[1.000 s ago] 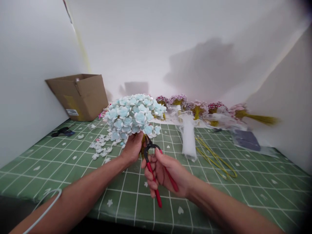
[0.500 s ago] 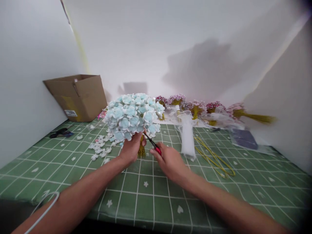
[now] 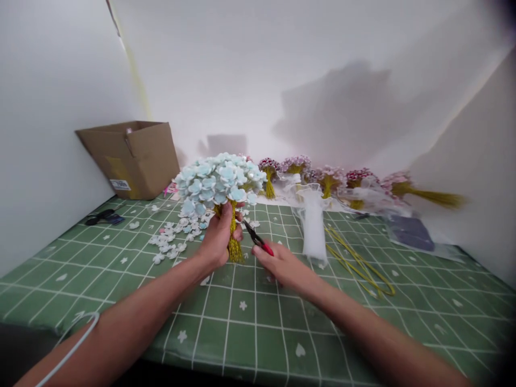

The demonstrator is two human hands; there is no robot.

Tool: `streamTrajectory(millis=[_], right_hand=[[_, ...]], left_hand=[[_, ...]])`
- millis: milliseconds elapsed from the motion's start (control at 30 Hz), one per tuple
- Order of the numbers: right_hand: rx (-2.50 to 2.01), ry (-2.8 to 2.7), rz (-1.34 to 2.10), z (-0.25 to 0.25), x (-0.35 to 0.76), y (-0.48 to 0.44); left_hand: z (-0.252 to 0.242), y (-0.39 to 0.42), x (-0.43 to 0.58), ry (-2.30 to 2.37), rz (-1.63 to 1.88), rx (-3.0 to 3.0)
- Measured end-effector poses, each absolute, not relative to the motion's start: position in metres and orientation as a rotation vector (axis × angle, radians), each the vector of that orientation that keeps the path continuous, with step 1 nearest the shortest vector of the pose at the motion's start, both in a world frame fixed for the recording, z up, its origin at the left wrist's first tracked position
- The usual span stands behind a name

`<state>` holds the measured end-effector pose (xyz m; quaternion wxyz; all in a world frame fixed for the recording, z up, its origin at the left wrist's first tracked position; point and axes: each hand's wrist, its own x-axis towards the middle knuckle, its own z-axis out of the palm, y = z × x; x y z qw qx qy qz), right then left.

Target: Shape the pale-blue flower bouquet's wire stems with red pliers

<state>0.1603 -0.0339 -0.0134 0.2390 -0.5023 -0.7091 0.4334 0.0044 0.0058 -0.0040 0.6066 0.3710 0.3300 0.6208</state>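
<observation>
My left hand (image 3: 220, 236) is closed round the yellow wire stems (image 3: 234, 247) of a pale blue artificial flower bouquet (image 3: 217, 183), holding it upright above the green checked tablecloth (image 3: 121, 269). My right hand (image 3: 280, 263) grips red-handled pliers (image 3: 258, 240) low over the table. Their dark jaws point up-left toward the stems just under the blossoms. Most of the handles are hidden in my palm.
Loose white and blue flower heads (image 3: 169, 239) lie left of the bouquet. A cardboard box (image 3: 131, 156) stands at the back left, with black scissors (image 3: 102, 217) before it. Pink bouquets (image 3: 330, 180), a white mesh wrap (image 3: 313, 226) and yellow wires (image 3: 358, 263) lie to the right.
My right hand turned palm-down and dropped toward the table with the pliers. The bouquet tilted upright, so its stems now show below my left hand.
</observation>
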Motion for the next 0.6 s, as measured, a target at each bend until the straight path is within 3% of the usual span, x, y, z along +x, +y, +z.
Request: streamTrajectory(millis=[100, 200, 600], right_hand=[[-0.986, -1.442, 1.942, -0.013, 0.16, -0.04], [-0.606, -1.16, 2.291, -0.012, 0.158, -0.043], [-0.109, -0.996, 2.545, -0.022, 0.152, -0.044]], left_hand=[[-0.003, 0.008, 0.004, 0.749, 1.527, 0.911], [-0.004, 0.007, 0.004, 0.743, 1.557, 0.955], [-0.003, -0.007, 0.013, 0.647, 1.428, 0.837]])
